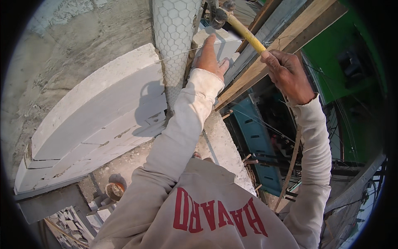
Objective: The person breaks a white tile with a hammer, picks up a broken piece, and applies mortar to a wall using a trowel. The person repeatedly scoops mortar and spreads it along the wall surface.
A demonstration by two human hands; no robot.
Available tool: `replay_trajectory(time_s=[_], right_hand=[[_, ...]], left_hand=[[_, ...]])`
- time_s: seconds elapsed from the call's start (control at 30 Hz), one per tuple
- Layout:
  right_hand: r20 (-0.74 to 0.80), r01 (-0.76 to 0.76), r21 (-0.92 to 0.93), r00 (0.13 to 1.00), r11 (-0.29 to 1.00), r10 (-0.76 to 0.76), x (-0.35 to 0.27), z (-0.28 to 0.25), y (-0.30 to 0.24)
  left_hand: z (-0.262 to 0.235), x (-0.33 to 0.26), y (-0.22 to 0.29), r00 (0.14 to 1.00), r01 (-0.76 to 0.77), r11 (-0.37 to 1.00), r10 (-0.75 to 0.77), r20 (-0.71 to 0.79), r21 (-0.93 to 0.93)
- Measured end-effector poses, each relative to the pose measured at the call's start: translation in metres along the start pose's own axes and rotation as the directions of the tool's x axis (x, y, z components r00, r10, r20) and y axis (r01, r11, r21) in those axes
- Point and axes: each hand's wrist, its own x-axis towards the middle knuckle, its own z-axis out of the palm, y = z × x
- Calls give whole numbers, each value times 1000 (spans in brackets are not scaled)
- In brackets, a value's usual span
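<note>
My right hand (290,76) is closed around the yellow handle of a hammer (247,34). The metal head is raised near the top of the view, above and beyond my left hand. My left hand (210,58) rests against a pale block (228,44), its fingers stretched and apart. That block sits beside a column wrapped in hexagonal wire mesh (177,37). A thin taut string (182,53) runs across the column toward my left hand. How far my left fingers reach around the block is partly hidden.
A wall of white blocks (99,103) stands at left against a rough plastered wall (95,50). Wooden beams (286,45) slant along the right, beside a drop with blue panels (259,153) below. An orange-rimmed bucket (115,190) and block pieces lie lower left.
</note>
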Motion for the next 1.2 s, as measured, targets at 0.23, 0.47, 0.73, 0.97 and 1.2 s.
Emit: replay_trajectory(time_s=[0.23, 0.47, 0.73, 0.97, 1.2], right_hand=[[-142, -8, -99, 990, 995, -6, 1, 21, 14], [-20, -195, 110, 980, 975, 199, 5, 9, -2], [32, -174, 70, 985, 982, 172, 9, 9, 9], [40, -93, 159, 995, 983, 88, 9, 16, 21], [58, -185, 164, 982, 969, 178, 5, 14, 15]], left_hand=[[8, 3, -6, 984, -7, 1000, 2, -178, -30], [1, 1, 0, 985, -81, 996, 85, -151, 31], [8, 4, -3, 969, -43, 998, 31, -246, -45], [-21, 15, -21, 937, -310, 896, 345, -56, 317], [-30, 21, -14, 972, -230, 909, 235, 30, 347]])
